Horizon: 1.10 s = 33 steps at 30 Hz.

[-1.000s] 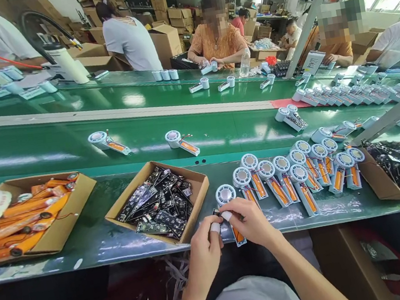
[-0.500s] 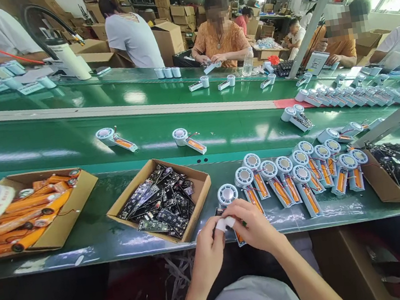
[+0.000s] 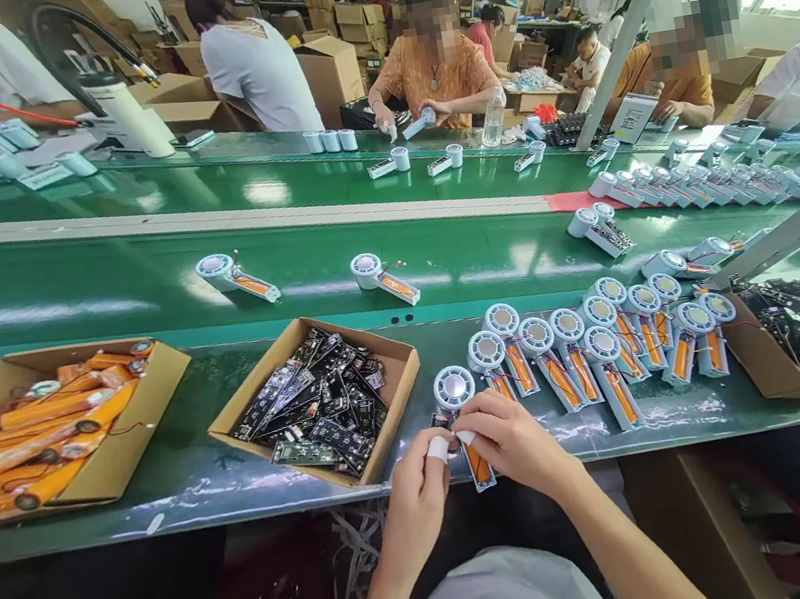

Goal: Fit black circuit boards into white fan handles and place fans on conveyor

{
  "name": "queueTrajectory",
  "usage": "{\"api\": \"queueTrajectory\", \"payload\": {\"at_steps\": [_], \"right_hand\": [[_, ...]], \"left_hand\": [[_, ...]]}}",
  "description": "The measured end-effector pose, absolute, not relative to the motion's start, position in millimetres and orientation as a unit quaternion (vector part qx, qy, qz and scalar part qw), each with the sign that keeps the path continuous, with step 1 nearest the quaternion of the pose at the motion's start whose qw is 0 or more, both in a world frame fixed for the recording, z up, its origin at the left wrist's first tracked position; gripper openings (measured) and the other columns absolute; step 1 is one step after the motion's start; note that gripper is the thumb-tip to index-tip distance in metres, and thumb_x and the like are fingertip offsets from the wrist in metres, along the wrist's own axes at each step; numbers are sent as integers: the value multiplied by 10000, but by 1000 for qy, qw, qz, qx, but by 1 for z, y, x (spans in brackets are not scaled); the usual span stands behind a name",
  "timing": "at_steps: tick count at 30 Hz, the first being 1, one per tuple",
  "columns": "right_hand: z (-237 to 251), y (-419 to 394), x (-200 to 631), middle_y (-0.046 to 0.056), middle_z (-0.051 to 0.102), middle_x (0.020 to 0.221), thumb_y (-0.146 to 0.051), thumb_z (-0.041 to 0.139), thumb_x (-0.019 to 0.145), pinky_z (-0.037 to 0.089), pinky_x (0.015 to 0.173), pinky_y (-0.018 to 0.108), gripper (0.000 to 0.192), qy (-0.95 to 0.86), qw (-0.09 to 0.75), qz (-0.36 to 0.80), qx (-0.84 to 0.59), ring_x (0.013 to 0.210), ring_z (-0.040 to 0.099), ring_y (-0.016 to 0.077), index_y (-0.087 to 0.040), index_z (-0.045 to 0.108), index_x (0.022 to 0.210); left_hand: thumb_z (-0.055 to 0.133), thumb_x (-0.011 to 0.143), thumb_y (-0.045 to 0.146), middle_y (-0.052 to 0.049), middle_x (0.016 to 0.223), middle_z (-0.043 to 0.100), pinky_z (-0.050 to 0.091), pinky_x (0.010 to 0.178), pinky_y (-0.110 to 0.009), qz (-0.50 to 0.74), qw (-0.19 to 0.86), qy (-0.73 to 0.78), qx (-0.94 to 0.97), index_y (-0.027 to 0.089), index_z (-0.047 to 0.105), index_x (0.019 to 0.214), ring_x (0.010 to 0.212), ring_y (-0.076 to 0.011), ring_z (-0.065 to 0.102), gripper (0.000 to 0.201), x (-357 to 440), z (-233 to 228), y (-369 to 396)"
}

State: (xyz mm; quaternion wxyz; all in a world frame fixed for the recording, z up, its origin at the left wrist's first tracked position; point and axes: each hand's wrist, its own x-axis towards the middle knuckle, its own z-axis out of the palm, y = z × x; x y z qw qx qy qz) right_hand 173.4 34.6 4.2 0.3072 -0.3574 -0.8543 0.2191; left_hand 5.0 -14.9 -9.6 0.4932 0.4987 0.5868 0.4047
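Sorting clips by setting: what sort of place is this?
Most likely an electronics assembly line: a green conveyor belt, a box of circuit boards, rows of half-built handheld fans, and seated workers opposite.

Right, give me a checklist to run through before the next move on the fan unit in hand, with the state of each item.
1. Both hands on the piece: left hand and right hand meet over the fan unit at the table edge: ok.
2. Fan head visible and flat on the table: ok.
3. Small part seated under the fingertips: cannot tell, the fingers cover it.
4. Box of circuit boards open beside the left hand: ok.
5. Row of fan units lies apart from the one in hand: ok.
6. Box of orange batteries stocked: ok.
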Motion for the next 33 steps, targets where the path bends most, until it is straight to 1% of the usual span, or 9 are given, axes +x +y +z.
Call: {"api": "queueTrajectory", "payload": {"at_steps": [3, 5, 10, 16, 19, 23, 27, 30, 33], "right_hand": [[6, 34, 172, 84, 678, 986, -84, 447, 964, 524, 788, 348, 273, -852, 307, 169, -389, 881, 606, 209, -208, 682, 1029], [10, 34, 171, 82, 682, 971, -72, 458, 950, 514, 775, 352, 265, -856, 293, 142, -401, 853, 598, 211, -204, 681, 1007], [18, 31, 165, 68, 679, 909, -90, 544, 928, 482, 716, 346, 170, -867, 247, 94, -422, 795, 571, 216, -202, 672, 943], [19, 26, 157, 63, 636, 833, -52, 521, 901, 456, 722, 336, 208, -869, 216, 64, -440, 767, 555, 213, -213, 636, 835], [17, 30, 160, 64, 646, 874, -69, 538, 914, 473, 746, 323, 179, -872, 219, 107, -425, 806, 584, 209, -206, 645, 872], [14, 41, 171, 58, 678, 985, -96, 553, 946, 503, 772, 285, 213, -841, 268, 248, -399, 885, 636, 186, -206, 669, 1085], [9, 45, 172, 37, 684, 933, -84, 562, 938, 499, 789, 290, 224, -824, 283, 312, -378, 883, 633, 181, -220, 723, 1014], [8, 42, 171, 47, 683, 954, -108, 564, 936, 504, 807, 314, 204, -805, 296, 317, -405, 900, 630, 192, -217, 729, 988], [12, 36, 179, 64, 671, 1053, -151, 551, 948, 521, 824, 319, 208, -776, 315, 353, -416, 910, 634, 184, -217, 694, 1085]], "left_hand": [[485, 925, 330, -57, 946, 716, 498, 562, -241, 421, 439, 599, 520, 200, 581, 1167, 657, -150, 631, 291, 5, -10, -16], [485, 931, 325, -81, 1008, 739, 532, 597, -267, 426, 418, 607, 525, 200, 528, 1248, 680, -164, 667, 343, 5, -10, -18], [464, 940, 289, -90, 1047, 761, 582, 635, -305, 411, 396, 608, 552, 195, 589, 1196, 603, -151, 680, 301, 8, -13, -20], [460, 930, 272, -104, 1142, 754, 608, 631, -292, 428, 309, 603, 598, 202, 660, 1187, 773, -202, 744, 333, 8, -20, -25], [475, 930, 292, -98, 1149, 754, 599, 577, -264, 424, 341, 598, 589, 205, 683, 1172, 746, -193, 741, 331, 3, -17, -22], [502, 925, 333, -88, 1076, 767, 573, 525, -235, 409, 431, 567, 571, 188, 706, 1157, 638, -156, 700, 341, -9, -8, -12], [522, 919, 358, -65, 894, 766, 549, 526, -222, 399, 451, 541, 587, 176, 735, 1086, 625, -154, 674, 326, -17, -5, -5], [526, 911, 347, -62, 913, 767, 567, 595, -242, 389, 463, 531, 593, 179, 721, 1078, 640, -155, 687, 307, -19, -7, -4], [522, 912, 323, -68, 992, 776, 586, 737, -293, 375, 460, 553, 585, 193, 653, 1175, 703, -172, 725, 322, -20, -8, -6]]}}
